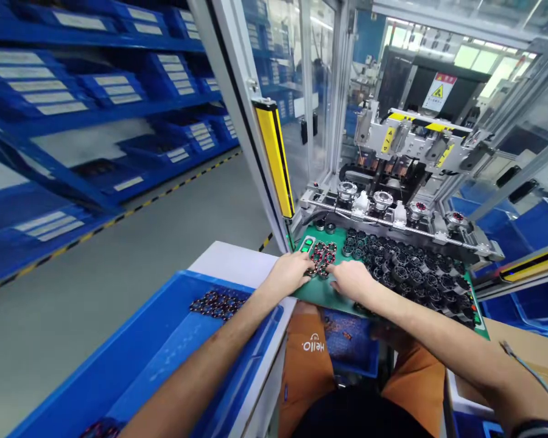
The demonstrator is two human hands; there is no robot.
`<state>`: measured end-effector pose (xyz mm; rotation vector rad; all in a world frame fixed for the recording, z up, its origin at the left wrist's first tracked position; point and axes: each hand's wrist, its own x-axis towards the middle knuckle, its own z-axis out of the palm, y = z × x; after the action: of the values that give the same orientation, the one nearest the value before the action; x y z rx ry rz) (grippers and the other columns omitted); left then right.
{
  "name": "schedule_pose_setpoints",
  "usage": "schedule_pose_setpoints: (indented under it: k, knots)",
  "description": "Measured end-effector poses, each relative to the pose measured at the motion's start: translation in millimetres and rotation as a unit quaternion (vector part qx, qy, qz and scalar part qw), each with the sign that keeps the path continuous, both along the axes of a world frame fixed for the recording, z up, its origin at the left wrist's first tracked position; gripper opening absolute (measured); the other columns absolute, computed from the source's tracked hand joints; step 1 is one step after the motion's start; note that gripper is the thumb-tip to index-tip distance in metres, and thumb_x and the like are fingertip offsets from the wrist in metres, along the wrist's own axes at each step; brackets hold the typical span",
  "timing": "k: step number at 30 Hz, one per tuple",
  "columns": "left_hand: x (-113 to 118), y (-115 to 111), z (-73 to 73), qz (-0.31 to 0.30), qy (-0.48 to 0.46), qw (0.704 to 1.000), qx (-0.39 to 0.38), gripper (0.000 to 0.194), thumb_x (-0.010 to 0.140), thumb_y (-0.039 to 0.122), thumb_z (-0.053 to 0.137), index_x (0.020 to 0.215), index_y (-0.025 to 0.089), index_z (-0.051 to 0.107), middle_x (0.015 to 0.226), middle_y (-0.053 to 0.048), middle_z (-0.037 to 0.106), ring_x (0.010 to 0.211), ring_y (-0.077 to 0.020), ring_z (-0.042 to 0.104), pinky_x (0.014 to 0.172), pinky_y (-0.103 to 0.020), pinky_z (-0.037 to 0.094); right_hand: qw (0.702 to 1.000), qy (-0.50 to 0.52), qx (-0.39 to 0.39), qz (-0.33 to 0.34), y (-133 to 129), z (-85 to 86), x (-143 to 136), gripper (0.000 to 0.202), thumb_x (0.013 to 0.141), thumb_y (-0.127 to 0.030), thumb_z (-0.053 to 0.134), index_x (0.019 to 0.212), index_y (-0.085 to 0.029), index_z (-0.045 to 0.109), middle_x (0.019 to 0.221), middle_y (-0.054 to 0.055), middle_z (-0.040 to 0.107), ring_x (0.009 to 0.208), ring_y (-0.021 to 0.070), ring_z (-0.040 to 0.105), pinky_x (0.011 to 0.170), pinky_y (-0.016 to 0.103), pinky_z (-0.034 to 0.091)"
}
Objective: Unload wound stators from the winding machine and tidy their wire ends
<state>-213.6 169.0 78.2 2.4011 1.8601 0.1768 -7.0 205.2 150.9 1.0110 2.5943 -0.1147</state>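
Note:
A small cluster of ring-shaped motor stators [329, 248] with copper and red windings lies on a green work mat [315, 292]. At the near left of this cluster, my left hand [290, 272] has its thumb and fingers closed around a stator. My right hand [352, 278] works at the cluster's near right side, with its index finger and thumb on another stator [323, 271] and its other fingers curled. Fingertips partly hide both pieces. To the right stand many black ring-shaped housings [402, 274] in tight rows.
Behind the mat is a machine with several round fixtures [383, 199] on a rail. A yellow light curtain [276, 158] rises at the left post. A blue bin [141, 347] with more stators stands at my left. Pliers [523, 362] lie on cardboard at right.

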Motion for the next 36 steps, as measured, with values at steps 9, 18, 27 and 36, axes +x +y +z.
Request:
schedule_pose_setpoints:
  k: [9,18,27,36]
  knots:
    - [48.2,55.1,105.9,-0.077,-0.06,0.988,0.118,0.024,0.097,0.047,0.064,0.113,0.031,0.073,0.121,-0.001,0.067,0.11,-0.0206,0.063,0.094,-0.034,0.048,0.984,0.001,0.154,-0.091,80.8,141.2,141.7,0.044,0.095,-0.051,0.058,0.129,-0.028,0.074,0.113,0.012,0.079,0.103,0.0317,0.075,0.09,0.046,0.059]
    - [214.6,258.9,155.6,-0.184,-0.049,0.972,0.135,0.039,0.094,0.054,0.064,0.121,0.029,0.074,0.124,-0.006,0.066,0.117,-0.023,0.06,0.102,-0.035,0.047,0.934,-0.066,0.158,-0.313,235.5,130.0,281.0,0.053,0.09,-0.041,0.071,0.139,-0.02,0.067,0.133,0.018,0.07,0.118,0.0284,0.069,0.096,0.037,0.052]
    - [295.0,338.6,97.2,-0.148,0.074,0.975,0.149,0.051,0.092,0.06,0.059,0.105,0.015,0.08,0.124,-0.017,0.067,0.13,-0.0365,0.049,0.123,-0.055,0.021,0.935,-0.002,-0.003,-0.355,281.0,68.8,330.0,0.051,0.09,-0.022,0.069,0.14,-0.016,0.062,0.102,0.013,0.078,0.086,0.0203,0.075,0.084,0.031,0.056]
    - [288.6,364.4,74.1,-0.164,0.117,0.976,0.086,0.058,0.099,0.056,0.035,0.096,0.021,0.082,0.115,-0.01,0.071,0.126,-0.0329,0.053,0.127,-0.063,0.009,0.914,-0.038,-0.118,-0.386,307.5,62.4,318.8,0.025,0.089,-0.017,0.071,0.109,-0.002,0.072,0.079,0.01,0.074,0.075,0.0183,0.07,0.077,0.03,0.056]
